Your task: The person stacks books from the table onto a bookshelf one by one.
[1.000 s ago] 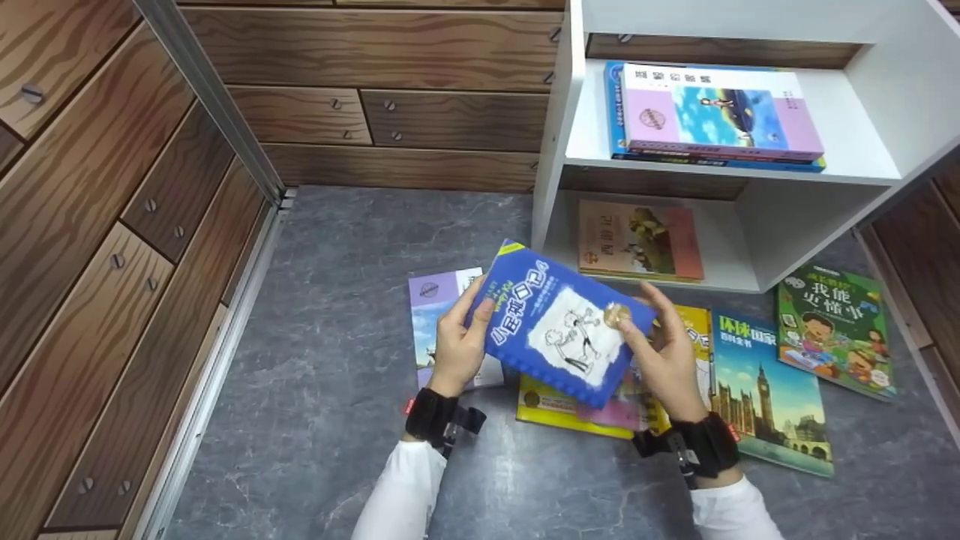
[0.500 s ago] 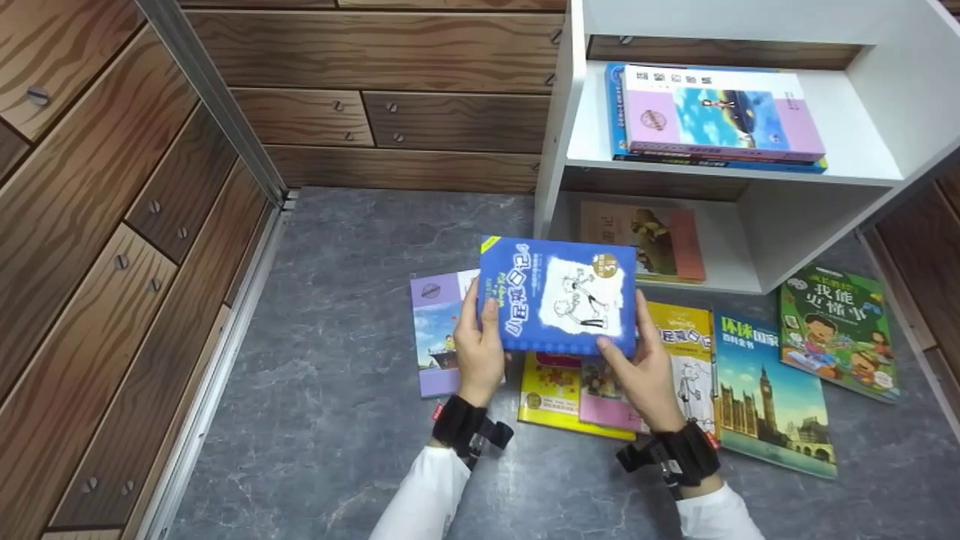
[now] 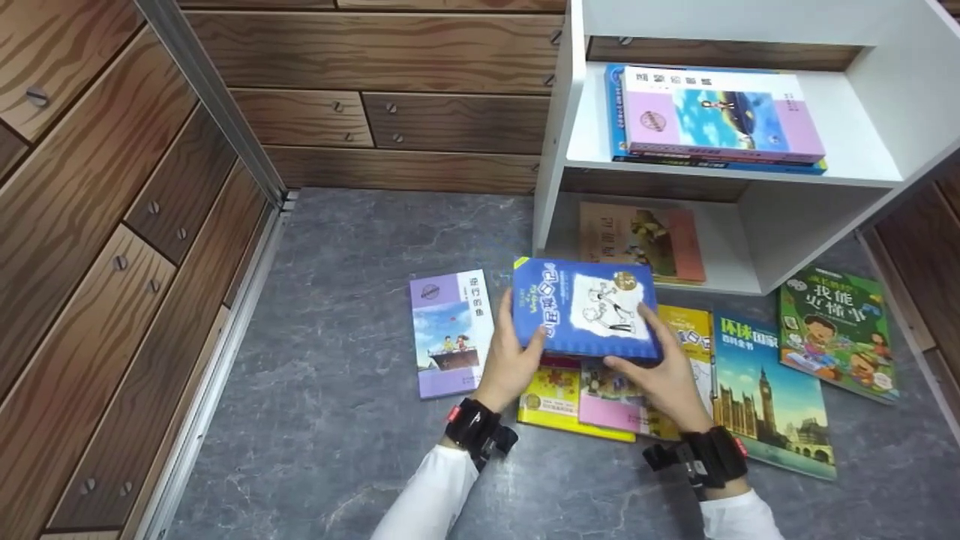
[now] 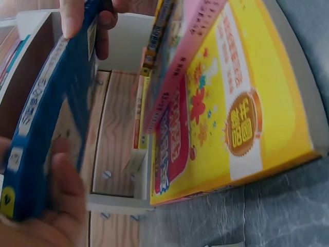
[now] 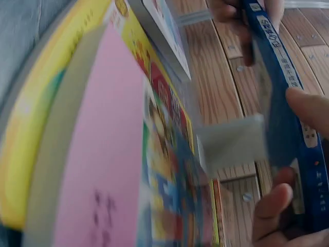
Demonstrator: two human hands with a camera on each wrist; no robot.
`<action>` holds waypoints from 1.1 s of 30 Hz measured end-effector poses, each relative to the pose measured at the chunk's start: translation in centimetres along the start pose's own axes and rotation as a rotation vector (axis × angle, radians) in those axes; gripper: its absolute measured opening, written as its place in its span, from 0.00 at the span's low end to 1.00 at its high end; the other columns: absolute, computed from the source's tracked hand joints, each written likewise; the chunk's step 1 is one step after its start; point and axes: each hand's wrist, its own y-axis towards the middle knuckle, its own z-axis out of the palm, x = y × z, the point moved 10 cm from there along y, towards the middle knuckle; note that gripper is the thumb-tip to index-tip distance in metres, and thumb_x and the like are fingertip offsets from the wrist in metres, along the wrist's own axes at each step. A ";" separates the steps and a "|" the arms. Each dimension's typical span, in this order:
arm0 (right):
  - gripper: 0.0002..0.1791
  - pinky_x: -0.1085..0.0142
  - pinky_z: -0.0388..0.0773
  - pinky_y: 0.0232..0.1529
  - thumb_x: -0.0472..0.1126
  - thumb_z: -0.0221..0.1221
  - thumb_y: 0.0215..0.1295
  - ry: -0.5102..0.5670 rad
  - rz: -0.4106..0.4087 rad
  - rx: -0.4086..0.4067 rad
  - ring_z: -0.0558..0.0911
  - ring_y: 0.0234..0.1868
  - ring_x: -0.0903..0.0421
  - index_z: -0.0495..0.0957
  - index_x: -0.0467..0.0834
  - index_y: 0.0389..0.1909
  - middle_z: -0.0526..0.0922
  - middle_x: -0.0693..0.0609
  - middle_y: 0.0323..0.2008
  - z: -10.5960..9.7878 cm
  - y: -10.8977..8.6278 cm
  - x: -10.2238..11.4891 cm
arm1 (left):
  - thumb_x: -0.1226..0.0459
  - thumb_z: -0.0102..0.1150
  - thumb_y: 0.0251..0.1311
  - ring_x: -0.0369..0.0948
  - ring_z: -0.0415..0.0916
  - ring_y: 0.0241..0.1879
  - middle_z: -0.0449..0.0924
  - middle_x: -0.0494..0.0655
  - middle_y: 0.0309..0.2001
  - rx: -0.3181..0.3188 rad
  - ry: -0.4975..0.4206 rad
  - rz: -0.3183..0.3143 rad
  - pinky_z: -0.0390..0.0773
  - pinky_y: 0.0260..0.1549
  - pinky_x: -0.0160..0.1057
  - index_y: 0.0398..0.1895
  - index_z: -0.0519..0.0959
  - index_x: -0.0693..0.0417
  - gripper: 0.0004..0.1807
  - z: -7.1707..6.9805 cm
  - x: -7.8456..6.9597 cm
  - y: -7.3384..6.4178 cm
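Note:
A blue book (image 3: 555,330) with a white cartoon panel is held by both hands above other books on the floor. My left hand (image 3: 514,360) grips its left end, thumb on the cover and fingers beneath. At the right end my right hand (image 3: 667,371) pinches the lower corner with the thumb in front. Both wrist views show the blue book's spine (image 4: 38,103) between the hands. Under it lie a yellow book (image 3: 544,416), a pink-edged book (image 3: 604,412) and a yellow cartoon book (image 3: 694,326), each partly covered.
A purple book (image 3: 450,367) lies left of the hands. To the right are a blue-green book (image 3: 772,405) and a green book (image 3: 836,330). The white shelf (image 3: 810,210) holds stacked books (image 3: 735,120) above and an orange-edged book (image 3: 645,232) below.
The blue book was tilted, then levelled out and moved slightly right and down with both hands. The purple book at the left is now uncovered.

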 end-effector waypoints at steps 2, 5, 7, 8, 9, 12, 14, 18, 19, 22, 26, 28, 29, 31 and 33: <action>0.53 0.24 0.43 0.72 0.45 0.75 0.61 -0.066 0.018 0.012 0.48 0.80 0.30 0.56 0.46 0.82 0.48 0.32 0.81 -0.7 0.1 -0.4 | 0.56 0.55 0.74 0.57 0.51 0.80 0.46 0.62 0.82 0.068 0.060 -0.020 0.52 0.78 0.56 0.83 0.44 0.60 0.44 0.9 0.1 0.1; 0.51 0.22 0.44 0.70 0.49 0.74 0.62 -0.117 0.054 0.029 0.48 0.79 0.28 0.58 0.46 0.82 0.49 0.31 0.80 -1.8 0.3 -1.0 | 0.52 0.55 0.74 0.57 0.55 0.78 0.52 0.60 0.81 0.157 0.135 -0.024 0.57 0.76 0.56 0.83 0.50 0.59 0.42 2.1 0.2 0.4; 0.51 0.21 0.46 0.69 0.51 0.73 0.63 -0.152 0.060 0.031 0.49 0.79 0.27 0.58 0.45 0.82 0.49 0.29 0.80 -2.7 0.5 -1.2 | 0.48 0.55 0.73 0.56 0.57 0.78 0.54 0.58 0.81 0.212 0.174 -0.026 0.60 0.75 0.56 0.82 0.53 0.57 0.42 2.8 0.2 0.7; 0.51 0.22 0.48 0.69 0.51 0.73 0.64 -0.168 0.059 0.030 0.51 0.78 0.26 0.57 0.44 0.82 0.50 0.29 0.79 -3.1 0.6 -1.3 | 0.47 0.56 0.73 0.56 0.58 0.77 0.54 0.57 0.81 0.235 0.191 -0.031 0.60 0.75 0.57 0.82 0.53 0.55 0.43 3.2 0.2 0.9; 0.51 0.22 0.50 0.69 0.52 0.73 0.64 -0.179 0.060 0.030 0.52 0.78 0.26 0.57 0.44 0.82 0.51 0.29 0.79 -3.4 0.7 -1.3 | 0.45 0.58 0.71 0.56 0.57 0.77 0.53 0.57 0.81 0.258 0.210 -0.037 0.61 0.75 0.57 0.83 0.53 0.54 0.45 3.5 0.3 1.0; 0.51 0.21 0.51 0.68 0.52 0.72 0.65 -0.206 0.041 0.024 0.54 0.76 0.25 0.57 0.44 0.82 0.53 0.28 0.78 -4.6 1.1 -1.3 | 0.45 0.63 0.68 0.56 0.55 0.78 0.49 0.57 0.83 0.312 0.257 -0.043 0.60 0.75 0.58 0.84 0.51 0.49 0.49 4.5 0.3 1.8; 0.50 0.21 0.52 0.67 0.53 0.72 0.65 -0.220 0.026 0.018 0.55 0.76 0.25 0.57 0.45 0.82 0.54 0.29 0.78 -5.3 1.5 -1.3 | 0.48 0.65 0.67 0.55 0.54 0.79 0.47 0.57 0.83 0.336 0.283 -0.037 0.59 0.75 0.59 0.85 0.50 0.47 0.49 5.1 0.2 2.4; 0.51 0.21 0.53 0.67 0.53 0.72 0.64 -0.252 0.001 0.011 0.58 0.74 0.24 0.57 0.45 0.82 0.55 0.29 0.77 -6.6 2.6 -1.6 | 0.53 0.64 0.69 0.56 0.55 0.79 0.49 0.61 0.82 0.357 0.354 0.005 0.59 0.75 0.58 0.85 0.50 0.45 0.47 6.0 -0.1 4.0; 0.51 0.21 0.54 0.67 0.54 0.72 0.64 -0.263 0.003 0.014 0.59 0.74 0.24 0.57 0.45 0.82 0.55 0.28 0.77 -6.8 2.9 -1.7 | 0.53 0.64 0.70 0.56 0.56 0.78 0.51 0.62 0.81 0.359 0.376 0.013 0.59 0.75 0.58 0.85 0.51 0.45 0.46 6.2 -0.1 4.4; 0.50 0.22 0.55 0.66 0.55 0.70 0.66 -0.293 0.003 0.032 0.59 0.73 0.22 0.56 0.44 0.82 0.55 0.27 0.77 -7.3 3.9 -2.2 | 0.51 0.62 0.71 0.58 0.58 0.77 0.53 0.65 0.80 0.362 0.444 0.040 0.59 0.76 0.58 0.84 0.52 0.46 0.44 6.8 -0.1 5.6; 0.48 0.21 0.53 0.66 0.56 0.68 0.68 -0.316 0.003 0.053 0.56 0.74 0.22 0.57 0.44 0.82 0.55 0.26 0.76 -7.7 4.8 -2.9 | 0.51 0.59 0.73 0.57 0.60 0.77 0.55 0.62 0.80 0.368 0.503 0.065 0.59 0.76 0.56 0.84 0.52 0.49 0.42 7.7 0.3 6.9; 0.48 0.20 0.53 0.66 0.57 0.68 0.68 -0.324 0.005 0.057 0.56 0.74 0.21 0.57 0.45 0.82 0.55 0.25 0.76 -8.0 5.3 -3.2 | 0.51 0.58 0.74 0.57 0.61 0.76 0.55 0.61 0.80 0.365 0.521 0.078 0.61 0.75 0.55 0.84 0.52 0.51 0.42 8.1 0.6 7.4; 0.48 0.20 0.53 0.66 0.57 0.68 0.68 -0.329 0.005 0.057 0.56 0.74 0.21 0.57 0.45 0.82 0.55 0.25 0.76 -8.1 5.5 -3.3 | 0.51 0.58 0.74 0.56 0.62 0.75 0.57 0.61 0.80 0.355 0.534 0.090 0.62 0.75 0.55 0.84 0.53 0.52 0.42 8.3 0.7 7.6; 0.49 0.20 0.52 0.65 0.58 0.68 0.67 -0.339 0.007 0.052 0.56 0.74 0.20 0.58 0.45 0.82 0.54 0.24 0.76 -8.4 5.9 -3.4 | 0.50 0.58 0.74 0.55 0.63 0.75 0.58 0.60 0.79 0.344 0.551 0.104 0.63 0.74 0.54 0.83 0.53 0.53 0.42 8.6 0.9 7.9; 0.49 0.20 0.53 0.66 0.59 0.69 0.66 -0.348 0.008 0.037 0.57 0.73 0.20 0.59 0.45 0.81 0.55 0.23 0.76 -8.8 6.3 -3.6 | 0.50 0.58 0.74 0.53 0.63 0.75 0.61 0.59 0.79 0.333 0.574 0.120 0.62 0.75 0.52 0.83 0.54 0.54 0.42 8.9 0.9 8.3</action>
